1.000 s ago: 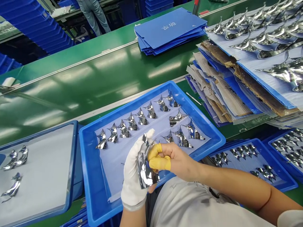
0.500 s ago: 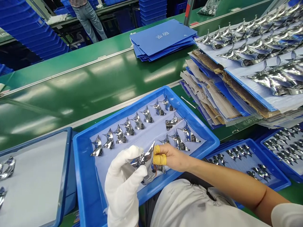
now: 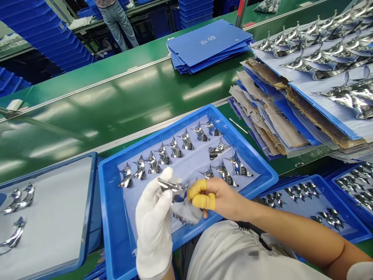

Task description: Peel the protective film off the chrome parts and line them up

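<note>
My left hand [image 3: 155, 221], in a white glove, is closed on a curved, mirror-bright chrome part [image 3: 171, 186] held above the blue tray [image 3: 102, 210]. Yellow finger covers sit on the thumb and forefinger of my right hand [image 3: 215, 198], which are bent together at the part's right end. What lies between them is hidden. A pale grey, motion-smeared shape hangs below the part; I cannot tell whether it belongs to it. In the tray, similar pointed chrome pieces [image 3: 163, 155] lie in a row on a white sheet, with several more [image 3: 223, 173] at the right.
At left, another blue tray [image 3: 87, 217] holds a few curved chrome pieces [image 3: 26, 196]. Blue sheets [image 3: 208, 42] are piled on the green bench [image 3: 116, 105]. Stacked boards [image 3: 271, 112] bear rows of chrome pieces at right, above further trays [image 3: 314, 179]. A person [image 3: 118, 23] stands beyond.
The chrome part in my left hand has turned from pointing up to lying nearly level. My right hand has moved slightly down at its end. The whole view has shifted a little.
</note>
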Available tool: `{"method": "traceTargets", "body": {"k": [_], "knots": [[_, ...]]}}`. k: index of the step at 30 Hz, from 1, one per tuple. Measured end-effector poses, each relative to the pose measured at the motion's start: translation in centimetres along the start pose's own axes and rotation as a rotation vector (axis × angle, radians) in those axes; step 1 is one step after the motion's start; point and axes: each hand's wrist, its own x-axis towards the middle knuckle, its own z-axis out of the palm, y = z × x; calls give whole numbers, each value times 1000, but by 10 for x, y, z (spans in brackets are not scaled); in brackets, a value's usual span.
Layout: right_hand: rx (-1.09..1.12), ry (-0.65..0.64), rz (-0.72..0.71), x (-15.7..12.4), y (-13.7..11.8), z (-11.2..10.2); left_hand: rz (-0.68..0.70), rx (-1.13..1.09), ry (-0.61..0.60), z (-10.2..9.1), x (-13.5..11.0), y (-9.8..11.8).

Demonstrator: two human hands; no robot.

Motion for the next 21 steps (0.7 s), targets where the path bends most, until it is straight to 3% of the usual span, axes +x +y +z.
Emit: {"method": "traceTargets", "body": {"k": [2, 4, 11, 17, 21], "knots": [[297, 31, 194, 3, 6, 5, 22, 43, 0, 4, 0, -1], [461, 43, 278, 5, 9, 9, 45, 85, -37, 4, -1, -1], [473, 95, 289, 9, 9, 14, 258, 240, -168, -10, -1, -8], [339, 148, 252, 10, 11, 17, -98, -9, -10, -5, 5, -15], [246, 171, 255, 10, 7, 20, -252, -116, -57, -2, 7, -10]]}}
